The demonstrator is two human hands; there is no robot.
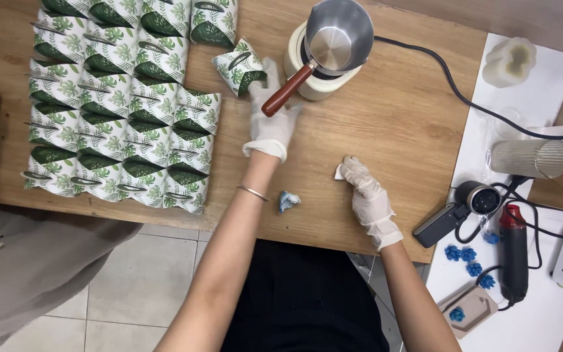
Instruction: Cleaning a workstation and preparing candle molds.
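Note:
My left hand (270,117), in a white glove, reaches forward over the wooden table (392,124) and holds a leaf-printed paper cup (239,65) tilted beside the wax melter. The red handle (286,90) of the steel melting pot (337,36) crosses over that hand. My right hand (366,192), also gloved, presses a small white paper scrap (339,172) flat on the table. A little crumpled blue piece (288,201) lies between my two forearms.
Several rows of leaf-printed cups (118,98) fill the left of the table. A white mat (522,104) at right carries a white candle (508,62), a ribbed cup (530,158), a heat gun (515,254), blue flower shapes (469,259) and cables. Someone's grey clothing (27,261) shows at lower left.

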